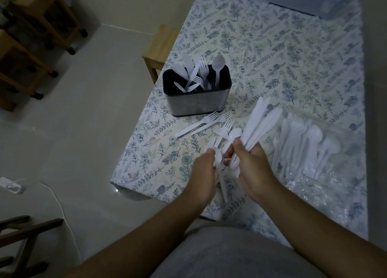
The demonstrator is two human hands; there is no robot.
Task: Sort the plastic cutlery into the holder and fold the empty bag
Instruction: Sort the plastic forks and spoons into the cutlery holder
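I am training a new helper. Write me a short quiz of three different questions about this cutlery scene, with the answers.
1. True or false: the holder already has cutlery in it.
2. Which hand grips the fanned bundle of knives? A) left hand B) right hand
3. Fill in: two loose ____ lie on the table just in front of the holder.

Key: 1 true; 2 B; 3 forks. More cutlery remains in the clear bag.

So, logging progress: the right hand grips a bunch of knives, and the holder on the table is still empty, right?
Not quite. The head view shows the holder already has forks, knives and a spoon standing in it. The right hand does grip a bunch of knives.
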